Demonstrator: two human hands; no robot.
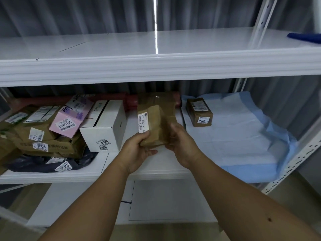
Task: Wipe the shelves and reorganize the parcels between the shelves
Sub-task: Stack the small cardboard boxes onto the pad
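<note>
Brown, tape-wrapped cardboard fills both hands: a person grips a small parcel (157, 122) at the front of the middle shelf (111, 173), both bare forearms reaching up from the bottom of the frame. The left hand (139, 152) curls round the parcel's near left corner, fingers over its top by a white barcode label (143, 122) and thumb lying beneath. The right hand (182, 145) cups the opposite side, fingers bent against the cardboard. The parcel stands roughly upright between the two hands, its far end tilted towards the back of the shelf.

Just left of the hands sits a white box (106, 126) with a "3008" sticker. Beyond it, a pink box (72, 117) leans on a heap of brown cartons (46, 136), with a dark plastic mailer bag (52, 164) lying beneath them at the shelf edge. To the right, a pale blue sheet (243, 136) covers that end of the shelf, and a small brown box (199, 112) marked "3004" stands on it, well apart from the held parcel. Above, the white upper shelf (156, 65) carries a dark blue cloth (305, 37) at its far right edge.
</note>
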